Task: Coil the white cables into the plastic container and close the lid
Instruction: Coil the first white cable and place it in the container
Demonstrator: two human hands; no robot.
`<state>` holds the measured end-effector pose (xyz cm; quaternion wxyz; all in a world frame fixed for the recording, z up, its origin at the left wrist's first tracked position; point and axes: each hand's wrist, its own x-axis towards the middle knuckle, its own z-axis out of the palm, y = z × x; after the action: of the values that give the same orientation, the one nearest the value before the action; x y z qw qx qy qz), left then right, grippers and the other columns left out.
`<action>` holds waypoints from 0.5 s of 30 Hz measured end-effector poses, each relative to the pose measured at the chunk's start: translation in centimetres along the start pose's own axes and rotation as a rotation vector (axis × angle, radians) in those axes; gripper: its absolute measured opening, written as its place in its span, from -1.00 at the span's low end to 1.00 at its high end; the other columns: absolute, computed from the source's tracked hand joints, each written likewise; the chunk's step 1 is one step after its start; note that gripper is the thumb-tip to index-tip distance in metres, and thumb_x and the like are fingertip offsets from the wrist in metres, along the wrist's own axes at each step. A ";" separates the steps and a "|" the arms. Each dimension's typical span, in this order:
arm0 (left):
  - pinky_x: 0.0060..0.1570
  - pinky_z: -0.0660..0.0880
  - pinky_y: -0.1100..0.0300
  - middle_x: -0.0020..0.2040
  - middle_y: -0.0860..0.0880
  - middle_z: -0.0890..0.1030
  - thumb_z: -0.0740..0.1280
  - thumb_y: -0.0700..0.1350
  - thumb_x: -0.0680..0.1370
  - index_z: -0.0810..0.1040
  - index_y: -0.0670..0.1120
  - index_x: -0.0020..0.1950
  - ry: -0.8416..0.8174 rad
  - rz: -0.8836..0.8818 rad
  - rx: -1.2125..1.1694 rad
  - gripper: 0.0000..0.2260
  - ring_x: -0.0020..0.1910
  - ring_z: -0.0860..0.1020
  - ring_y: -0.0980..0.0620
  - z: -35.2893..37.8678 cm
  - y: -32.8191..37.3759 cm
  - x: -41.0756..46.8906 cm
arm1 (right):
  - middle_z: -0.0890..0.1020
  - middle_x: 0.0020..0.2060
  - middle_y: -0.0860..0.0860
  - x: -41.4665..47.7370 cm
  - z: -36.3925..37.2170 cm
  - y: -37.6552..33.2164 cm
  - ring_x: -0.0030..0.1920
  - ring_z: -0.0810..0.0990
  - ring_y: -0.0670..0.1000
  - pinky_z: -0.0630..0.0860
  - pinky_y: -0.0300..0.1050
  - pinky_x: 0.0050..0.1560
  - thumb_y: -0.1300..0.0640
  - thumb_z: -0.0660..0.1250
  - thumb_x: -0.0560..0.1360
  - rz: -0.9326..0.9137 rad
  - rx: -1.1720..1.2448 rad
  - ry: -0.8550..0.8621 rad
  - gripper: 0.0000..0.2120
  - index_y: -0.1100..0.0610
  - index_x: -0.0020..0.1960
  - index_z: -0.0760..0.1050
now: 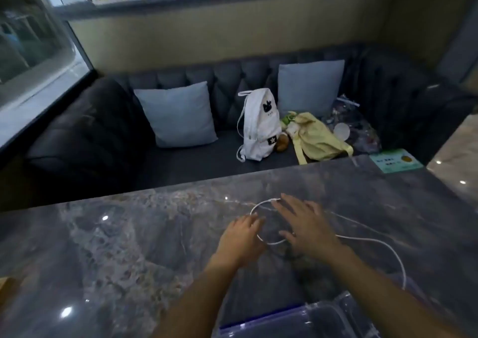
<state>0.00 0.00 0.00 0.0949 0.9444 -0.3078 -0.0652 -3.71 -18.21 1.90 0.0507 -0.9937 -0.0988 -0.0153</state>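
A thin white cable (372,242) lies on the dark marble table (129,247), bent into a loop at its left end, with its tail trailing right and down toward the table's near edge. My left hand (241,239) rests with straight fingers on the left side of the loop. My right hand (302,224) lies flat with spread fingers over the loop's right side, a fingertip near the cable's plug end. A clear plastic container (323,317) with a blue-edged lid stands at the bottom of the view, between my forearms and partly cut off.
Beyond the table's far edge runs a dark tufted sofa with two grey cushions (178,115), a white backpack (260,125), a yellow bag (318,138) and a clear plastic bag (354,123). A green card (395,160) lies at the table's far right corner.
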 end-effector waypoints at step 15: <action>0.27 0.27 0.08 0.07 -0.22 0.60 0.17 -0.09 0.55 0.55 -0.19 0.02 -0.170 -0.083 -0.232 -0.76 0.13 0.51 -0.15 1.8 2.1 -1.8 | 0.60 0.04 0.07 -1.1 1.9 1.4 0.07 0.53 0.08 0.36 -0.06 0.08 0.09 0.21 0.51 0.088 0.331 -0.118 -0.83 0.10 0.02 0.52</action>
<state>-2.97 -0.89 -1.14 0.1742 0.9301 -0.2658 -0.1842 -4.44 -19.57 -0.14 0.2082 -0.9743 -0.0591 0.0619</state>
